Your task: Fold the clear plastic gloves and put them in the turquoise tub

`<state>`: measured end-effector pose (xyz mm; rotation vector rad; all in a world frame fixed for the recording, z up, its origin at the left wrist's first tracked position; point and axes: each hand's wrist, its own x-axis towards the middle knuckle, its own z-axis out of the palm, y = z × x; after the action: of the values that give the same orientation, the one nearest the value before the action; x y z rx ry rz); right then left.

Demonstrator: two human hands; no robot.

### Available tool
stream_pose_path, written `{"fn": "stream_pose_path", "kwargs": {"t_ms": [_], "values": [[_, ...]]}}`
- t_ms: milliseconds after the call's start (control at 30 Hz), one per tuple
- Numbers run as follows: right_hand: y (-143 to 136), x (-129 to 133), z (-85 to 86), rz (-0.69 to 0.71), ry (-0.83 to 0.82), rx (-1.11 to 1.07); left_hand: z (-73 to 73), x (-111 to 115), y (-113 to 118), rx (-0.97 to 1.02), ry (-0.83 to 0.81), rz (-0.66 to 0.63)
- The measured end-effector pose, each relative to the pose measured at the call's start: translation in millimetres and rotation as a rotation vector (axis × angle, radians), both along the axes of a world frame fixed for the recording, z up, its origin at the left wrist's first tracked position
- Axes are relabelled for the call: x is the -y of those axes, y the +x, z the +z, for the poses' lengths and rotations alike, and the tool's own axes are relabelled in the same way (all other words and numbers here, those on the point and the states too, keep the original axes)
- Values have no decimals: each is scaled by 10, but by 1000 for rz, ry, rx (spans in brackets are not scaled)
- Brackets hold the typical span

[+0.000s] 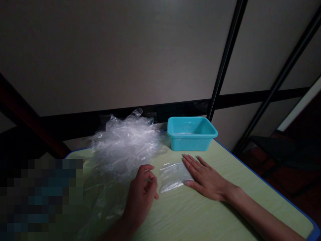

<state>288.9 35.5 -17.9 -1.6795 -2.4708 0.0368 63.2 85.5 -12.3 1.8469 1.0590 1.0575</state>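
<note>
A clear plastic bag (173, 175), folded into a flat rectangle, lies on the table. My right hand (204, 175) rests flat over its right end, fingers stretched out, pressing on the plastic and hiding that end. Just left of the bag, my left hand (143, 189) hovers with fingers loosely curled and apart, nothing visible in them. Behind and beside this hand spreads a big loose heap of crumpled clear plastic bags (127, 140). Beyond the right hand stands a turquoise plastic bin (192, 144); something pale and clear shows low inside it.
The table (200, 217) has a pale green top with a blue edge. Sliding wardrobe doors (125, 60) with dark frames rise right behind it. A dark chair or stool (283, 150) stands to the right. A pixelated patch covers the lower left corner.
</note>
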Motion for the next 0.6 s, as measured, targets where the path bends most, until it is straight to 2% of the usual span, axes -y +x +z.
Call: {"fn": "stream_pose_path", "kwargs": {"t_ms": [100,200,300,400,467,600], "values": [[3,2,-12,-2,15,-3,69,6,23,-199,268,19],[12,-2,-36,1,32,-3,151,47,224,-420,436,-157],[16,-16,-55,-5,11,17,153,107,543,-634,433,-337],[16,-34,-61,-10,-6,40,66,153,777,-766,411,-360],[15,-39,-53,-8,-11,41,-7,169,826,-809,416,-350],[4,-30,-17,-11,-25,34,-104,164,767,-826,485,-325]]}}
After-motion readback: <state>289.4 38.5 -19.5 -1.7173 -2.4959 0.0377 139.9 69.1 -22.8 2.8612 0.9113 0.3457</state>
